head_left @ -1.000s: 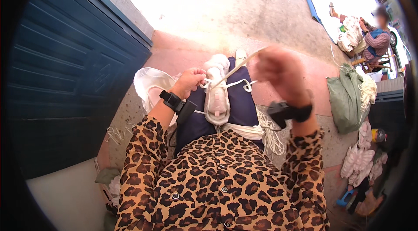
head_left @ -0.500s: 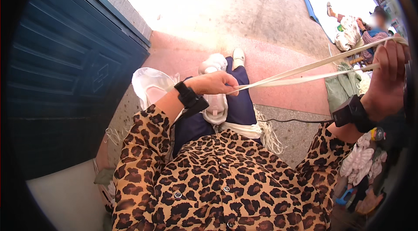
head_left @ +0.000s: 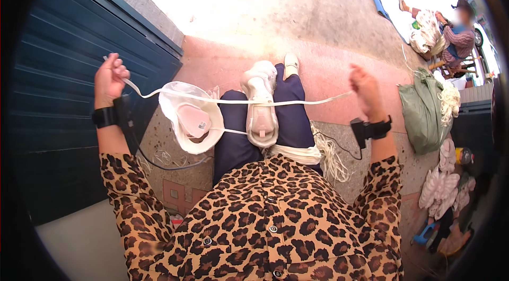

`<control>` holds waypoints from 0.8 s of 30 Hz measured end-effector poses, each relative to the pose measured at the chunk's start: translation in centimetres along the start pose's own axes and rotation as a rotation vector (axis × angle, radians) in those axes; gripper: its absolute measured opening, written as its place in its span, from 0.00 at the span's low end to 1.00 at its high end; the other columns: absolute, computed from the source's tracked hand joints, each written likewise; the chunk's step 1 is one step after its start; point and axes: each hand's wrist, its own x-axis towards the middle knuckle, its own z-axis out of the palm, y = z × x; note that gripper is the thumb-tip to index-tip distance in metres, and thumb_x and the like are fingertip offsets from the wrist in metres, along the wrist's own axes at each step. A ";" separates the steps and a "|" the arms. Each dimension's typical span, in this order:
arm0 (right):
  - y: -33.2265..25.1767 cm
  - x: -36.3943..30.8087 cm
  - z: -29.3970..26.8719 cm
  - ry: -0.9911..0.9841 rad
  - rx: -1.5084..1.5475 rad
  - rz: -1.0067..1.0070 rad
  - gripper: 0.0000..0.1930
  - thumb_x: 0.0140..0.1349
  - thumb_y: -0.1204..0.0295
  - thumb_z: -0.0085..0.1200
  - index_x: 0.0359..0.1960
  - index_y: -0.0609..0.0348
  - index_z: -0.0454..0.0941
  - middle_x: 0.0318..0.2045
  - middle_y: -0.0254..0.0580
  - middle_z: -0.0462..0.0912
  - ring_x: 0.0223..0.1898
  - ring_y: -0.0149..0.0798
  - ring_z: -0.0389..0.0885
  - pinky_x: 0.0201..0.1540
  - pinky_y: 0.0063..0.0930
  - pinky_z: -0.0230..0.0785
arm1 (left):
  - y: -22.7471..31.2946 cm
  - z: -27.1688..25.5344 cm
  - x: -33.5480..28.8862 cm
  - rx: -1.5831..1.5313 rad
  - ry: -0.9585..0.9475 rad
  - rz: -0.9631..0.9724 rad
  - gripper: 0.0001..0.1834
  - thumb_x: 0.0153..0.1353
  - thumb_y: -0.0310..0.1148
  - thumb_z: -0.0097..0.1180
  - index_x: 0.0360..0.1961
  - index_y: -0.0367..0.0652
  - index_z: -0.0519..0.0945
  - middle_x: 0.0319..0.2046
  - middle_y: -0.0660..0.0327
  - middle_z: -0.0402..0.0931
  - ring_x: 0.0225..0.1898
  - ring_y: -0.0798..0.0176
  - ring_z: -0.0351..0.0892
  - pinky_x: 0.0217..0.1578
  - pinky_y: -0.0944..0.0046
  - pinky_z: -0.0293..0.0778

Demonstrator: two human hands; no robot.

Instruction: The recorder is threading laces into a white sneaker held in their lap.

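Observation:
A white flat cord (head_left: 307, 102) is stretched sideways above my lap, sagging slightly. My left hand (head_left: 110, 77) is closed around its left part, and a short end sticks out above the fingers. My right hand (head_left: 366, 90), somewhat blurred, is closed at the cord's right end. Below the cord, a pale pink and white shoe-shaped piece (head_left: 262, 122) lies between my thighs. A similar white piece with a pink sole-like inside (head_left: 194, 121) hangs at my left knee, and a thin strand runs between the two. A bundle of white cords (head_left: 330, 162) lies over my right thigh.
A dark blue metal door (head_left: 79, 95) stands close on my left. To the right are a green sack (head_left: 421, 114), a hank of white cord (head_left: 449, 102) and pale bundled pieces (head_left: 439, 191). Another person (head_left: 460, 37) sits farther off, working with white material.
My left hand has swung out to the left, and my right hand has come inward from the far right. The cord, doubled and slanting up rightward before, now spans level across my lap.

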 end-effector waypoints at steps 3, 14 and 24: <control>4.8 -2.8 7.7 -0.337 -0.336 0.032 0.12 0.59 0.69 0.48 0.35 0.65 0.78 0.24 0.40 0.79 0.26 0.30 0.75 0.30 0.22 0.67 | -8.0 7.5 -3.2 0.269 -0.140 -0.285 0.03 0.60 0.33 0.49 0.31 0.47 0.69 0.17 0.71 0.62 0.14 0.77 0.59 0.13 0.76 0.55; 9.9 -3.8 15.4 -0.221 -0.921 -0.416 0.08 0.54 0.73 0.42 0.22 0.63 0.70 0.23 0.51 0.75 0.30 0.52 0.74 0.33 0.42 0.65 | -28.1 9.6 -7.3 1.133 -0.332 0.107 0.08 0.51 0.31 0.50 0.25 0.38 0.78 0.19 0.48 0.75 0.26 0.49 0.77 0.29 0.56 0.71; 9.5 -3.2 16.4 -0.339 -1.270 -0.770 0.03 0.49 0.74 0.45 0.24 0.58 0.72 0.23 0.40 0.74 0.31 0.40 0.72 0.36 0.34 0.59 | -28.7 9.2 -7.3 1.457 -0.390 0.401 0.10 0.52 0.32 0.49 0.22 0.38 0.78 0.22 0.48 0.75 0.27 0.46 0.76 0.30 0.52 0.71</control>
